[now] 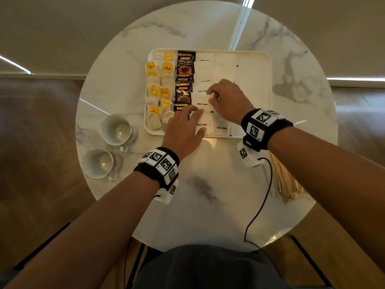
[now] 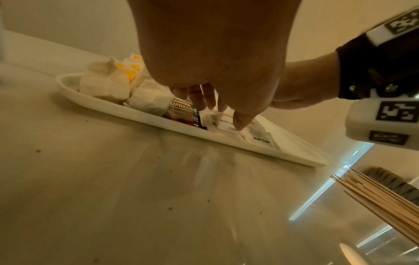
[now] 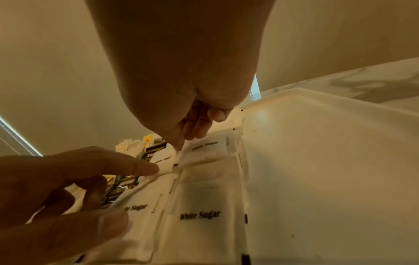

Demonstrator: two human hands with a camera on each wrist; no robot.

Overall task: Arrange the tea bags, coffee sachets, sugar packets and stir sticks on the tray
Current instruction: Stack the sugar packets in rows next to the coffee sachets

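Sugar packets (image 1: 202, 104) at tray's (image 1: 253, 59) six o'clock: my right hand (image 1: 226, 99) pinched one, left hand (image 1: 184, 127) pressed flat, fingers straight; tugging could scatter neighbours.

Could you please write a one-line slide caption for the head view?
Both hands straighten white sugar packets on the tray; stir sticks wait on the table.
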